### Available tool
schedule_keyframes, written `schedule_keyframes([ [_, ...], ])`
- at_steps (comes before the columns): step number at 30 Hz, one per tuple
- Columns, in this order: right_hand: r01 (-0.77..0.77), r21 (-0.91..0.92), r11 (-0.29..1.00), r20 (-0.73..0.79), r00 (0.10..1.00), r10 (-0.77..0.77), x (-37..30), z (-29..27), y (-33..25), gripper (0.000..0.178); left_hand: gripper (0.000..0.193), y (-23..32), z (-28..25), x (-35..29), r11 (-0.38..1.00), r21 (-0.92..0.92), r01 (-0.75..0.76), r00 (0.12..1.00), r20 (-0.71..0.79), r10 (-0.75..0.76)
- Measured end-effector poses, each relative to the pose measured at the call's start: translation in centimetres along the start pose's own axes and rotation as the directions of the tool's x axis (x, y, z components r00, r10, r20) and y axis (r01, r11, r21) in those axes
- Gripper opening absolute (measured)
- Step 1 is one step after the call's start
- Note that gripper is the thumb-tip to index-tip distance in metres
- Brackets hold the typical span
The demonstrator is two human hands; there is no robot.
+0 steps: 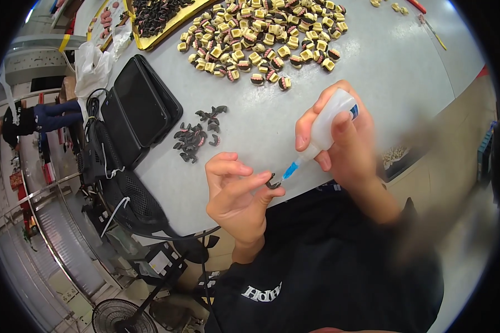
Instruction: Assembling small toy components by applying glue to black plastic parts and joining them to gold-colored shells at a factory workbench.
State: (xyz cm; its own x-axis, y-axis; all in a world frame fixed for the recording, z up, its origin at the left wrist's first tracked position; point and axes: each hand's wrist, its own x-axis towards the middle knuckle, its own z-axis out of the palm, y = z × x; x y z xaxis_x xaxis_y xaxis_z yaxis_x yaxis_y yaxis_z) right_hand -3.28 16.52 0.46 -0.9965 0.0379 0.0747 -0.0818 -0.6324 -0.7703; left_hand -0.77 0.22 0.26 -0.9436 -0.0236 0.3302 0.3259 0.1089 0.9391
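Note:
Between thumb and fingertips, my left hand (236, 194) pinches a small black curved piece (273, 182) near the table's front edge. My right hand (353, 141) grips a translucent white squeeze bottle (329, 123), tilted downward to the left. Its blue needle tip (290, 169) reaches the black piece, touching it or very close to it. Left of my hands lies a small pile of similar black curved pieces (190, 139), some with pink parts. Farther back spreads a large heap of cream and black pieces with pink parts (261, 39).
A black tablet-like device (141, 102) stands on the table's left, beside bundled black cables (91, 119). Behind it are a yellow-edged tray (161, 22) of black pieces and a white plastic bag (94, 66). A person (30, 119) stands off to the left. A fan (122, 317) is at lower left.

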Motion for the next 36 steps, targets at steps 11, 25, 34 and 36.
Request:
schedule_keyframes([
  [11, 0.040, -0.020, 0.999, -0.005, 0.999, -0.040, 0.02, -0.10, 0.00, 0.030, 0.032, 0.03, 0.03, 0.00, 1.000, 0.012, 0.006, 1.000, -0.005, -0.006],
  [25, 0.093, -0.018, 0.996, -0.041, 0.995, -0.093, -0.01, -0.03, 0.35, 0.031, 0.032, 0.02, -0.12, -0.10, 0.999, 0.026, 0.037, 0.999, -0.005, -0.037],
  [34, 0.096, -0.041, 0.995, -0.041, 0.994, -0.098, -0.04, 0.12, 0.42, 0.031, 0.032, -0.01, -0.10, -0.16, 0.998, 0.039, 0.048, 0.999, -0.010, -0.048],
  [36, 0.107, -0.045, 0.993, -0.042, 0.993, -0.109, 0.16, 0.03, 0.52, 0.030, 0.032, -0.08, -0.10, -0.08, 0.998, 0.041, 0.051, 0.999, -0.017, -0.051],
])
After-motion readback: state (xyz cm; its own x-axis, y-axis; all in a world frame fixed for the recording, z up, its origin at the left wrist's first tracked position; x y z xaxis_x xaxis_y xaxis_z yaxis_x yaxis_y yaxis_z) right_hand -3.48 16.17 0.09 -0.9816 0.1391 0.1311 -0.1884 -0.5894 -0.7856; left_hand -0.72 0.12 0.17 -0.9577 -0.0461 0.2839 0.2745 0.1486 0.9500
